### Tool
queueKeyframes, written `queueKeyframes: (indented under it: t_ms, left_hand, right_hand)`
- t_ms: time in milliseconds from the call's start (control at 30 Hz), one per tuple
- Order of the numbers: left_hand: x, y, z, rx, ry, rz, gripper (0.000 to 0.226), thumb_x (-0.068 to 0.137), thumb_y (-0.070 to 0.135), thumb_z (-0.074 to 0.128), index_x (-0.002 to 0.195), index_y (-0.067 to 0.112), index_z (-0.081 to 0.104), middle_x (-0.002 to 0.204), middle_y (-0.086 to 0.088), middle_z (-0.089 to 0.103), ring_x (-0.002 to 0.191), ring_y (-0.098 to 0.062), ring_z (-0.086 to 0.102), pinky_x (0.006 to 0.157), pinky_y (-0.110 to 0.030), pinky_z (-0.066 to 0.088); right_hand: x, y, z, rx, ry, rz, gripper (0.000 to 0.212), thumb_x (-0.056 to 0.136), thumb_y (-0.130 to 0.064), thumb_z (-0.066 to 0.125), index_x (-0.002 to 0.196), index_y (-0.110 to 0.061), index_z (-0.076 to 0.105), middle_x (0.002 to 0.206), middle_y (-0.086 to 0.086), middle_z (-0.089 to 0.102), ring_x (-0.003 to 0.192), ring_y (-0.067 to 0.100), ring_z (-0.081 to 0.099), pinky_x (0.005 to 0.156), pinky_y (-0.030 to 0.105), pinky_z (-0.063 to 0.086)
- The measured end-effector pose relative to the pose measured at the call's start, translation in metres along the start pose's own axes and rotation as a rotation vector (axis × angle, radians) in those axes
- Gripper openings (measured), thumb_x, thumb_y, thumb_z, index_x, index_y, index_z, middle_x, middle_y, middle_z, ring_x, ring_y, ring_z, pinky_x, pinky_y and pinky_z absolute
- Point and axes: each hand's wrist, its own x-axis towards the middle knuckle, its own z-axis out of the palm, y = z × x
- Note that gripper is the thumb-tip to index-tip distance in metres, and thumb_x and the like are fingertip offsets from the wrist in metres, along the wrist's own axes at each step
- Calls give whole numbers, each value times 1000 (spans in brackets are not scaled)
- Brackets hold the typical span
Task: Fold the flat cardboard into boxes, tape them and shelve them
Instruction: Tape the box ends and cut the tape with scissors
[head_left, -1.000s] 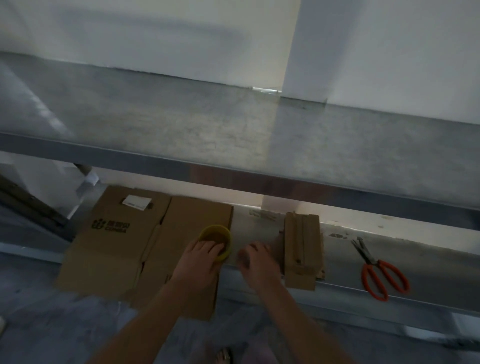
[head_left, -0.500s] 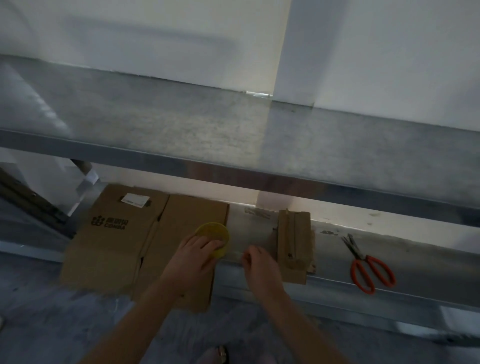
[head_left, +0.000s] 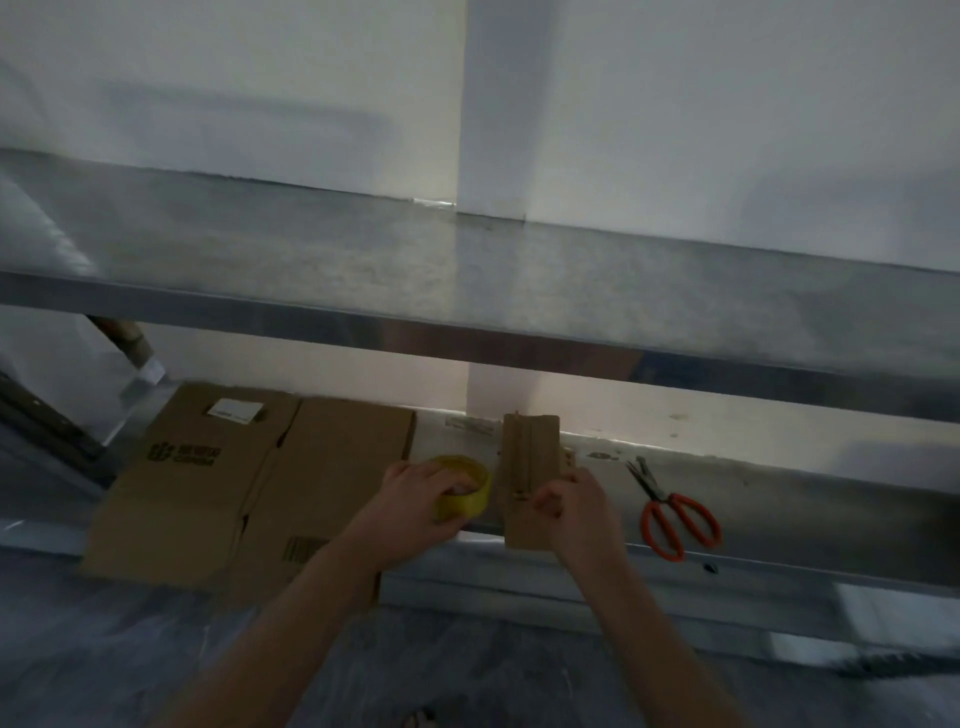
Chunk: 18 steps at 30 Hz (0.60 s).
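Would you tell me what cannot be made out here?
Head view, dim and blurred:
- Any tape strip between yellow tape roll and small box: too faint.
- What the right hand pinches: hidden under the hand.
- Roll's left side: left hand covers it.
- Print on the flat cardboard: too small.

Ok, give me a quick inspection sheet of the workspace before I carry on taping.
Surface: lower metal shelf, scuffed.
Job's things: flat cardboard at left, overhanging the front edge; small box mid-shelf; yellow tape roll beside it.
Clutter: orange scissors right of the small box.
Hands: left hand grips the yellow tape roll; right hand curled on the small box, grip unclear.
Cables: nothing seen.
Surroundings: upper shelf above, white wall behind.
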Motion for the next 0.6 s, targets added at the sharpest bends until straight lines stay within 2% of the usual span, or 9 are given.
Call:
queueKeyframes:
  t_ms: [67, 133, 233, 333, 433, 500, 600]
  left_hand:
    - [6, 9, 3, -36, -11, -6, 35, 86, 41, 63, 120, 37, 58, 104, 27, 49, 101, 4, 48, 101, -29, 27]
    - [12, 16, 4, -89, 1, 16, 35, 85, 40, 66, 119, 33, 61, 102, 26, 53, 94, 8, 47, 95, -27, 34]
    - [19, 19, 5, -147, -19, 39, 41, 84, 37, 70, 123, 29, 63, 112, 13, 62, 98, 3, 51, 90, -17, 38]
    - [22, 19, 7, -144, -78, 27, 42, 85, 45, 67, 126, 37, 59, 106, 19, 54, 97, 0, 49, 89, -21, 40]
    - [22, 17, 9, -152, -93, 29, 41, 85, 49, 66, 123, 38, 59, 105, 22, 52, 98, 1, 48, 90, -26, 41]
    - [21, 14, 10, -183, -93, 28, 46, 80, 53, 69, 123, 41, 58, 104, 29, 49, 98, 5, 48, 87, -21, 40]
    - [23, 13, 10, -203, -94, 28, 51, 75, 52, 74, 123, 44, 57, 103, 31, 48, 98, 9, 48, 83, -11, 35]
  right_hand:
    - [1, 9, -4, 19, 6, 18, 12, 80, -31, 78, 81, -32, 66, 82, -21, 51, 74, -1, 54, 62, 7, 35]
    - [-1, 16, -8, 52, 27, 31, 19, 80, -32, 78, 80, -36, 60, 73, -22, 56, 69, -4, 55, 59, 5, 34]
    - [-4, 27, -12, 147, 64, 43, 21, 78, -32, 80, 83, -36, 60, 71, -17, 63, 67, -5, 58, 60, 10, 43]
    - [-1, 36, -16, 116, -24, 24, 10, 81, -32, 78, 84, -26, 71, 79, -15, 60, 71, -4, 56, 67, 12, 45]
    - [1, 40, -18, 87, -77, -42, 6, 86, -26, 74, 89, -21, 71, 88, -12, 57, 79, 0, 53, 71, 9, 41]
    - [-2, 42, -20, 125, -82, -79, 4, 88, -19, 71, 91, -21, 70, 88, -10, 63, 80, 1, 58, 74, 10, 44]
    - [-4, 46, -25, 185, -78, -33, 12, 88, -17, 71, 96, -26, 65, 86, -7, 67, 78, 0, 60, 68, 4, 42]
